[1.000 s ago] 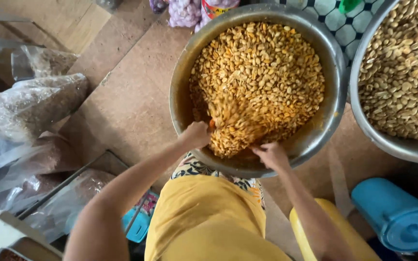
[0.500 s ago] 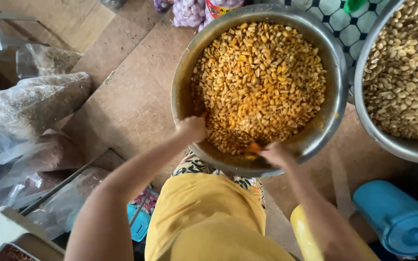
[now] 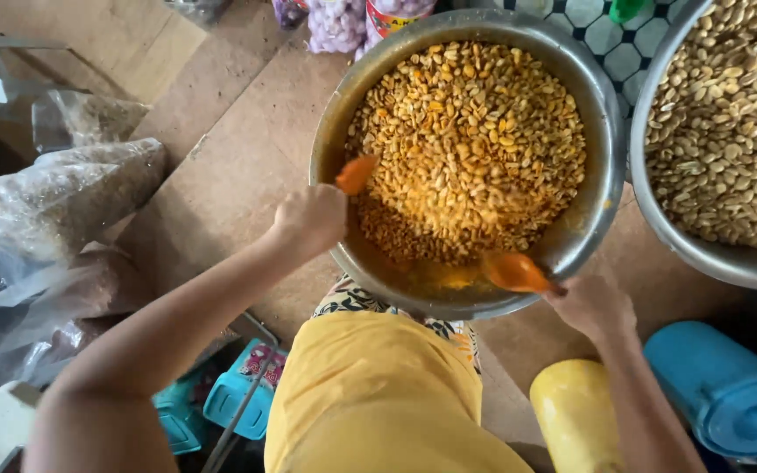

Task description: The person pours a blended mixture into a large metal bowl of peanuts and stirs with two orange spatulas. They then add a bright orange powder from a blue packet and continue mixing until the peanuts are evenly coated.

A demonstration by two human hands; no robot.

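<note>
second steel bowl (image 3: 659, 236), 3 o'clock: cut by top and right edges | blue container (image 3: 729, 394), 5 o'clock: clipped at the right edge | clear bags (image 3: 63, 201), 9 o'clock: contents unclear, cut by left edge | orange tool (image 3: 355, 173): handle hidden in left hand (image 3: 311, 219) | orange scoop (image 3: 514, 271): motion-blurred, handle hidden by right hand (image 3: 593, 307)

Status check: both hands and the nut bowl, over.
Left hand shut on orange spoon. Right hand shut on second spoon. Both spoons in bowl of orange-coated nuts. Nothing blocking.
</note>
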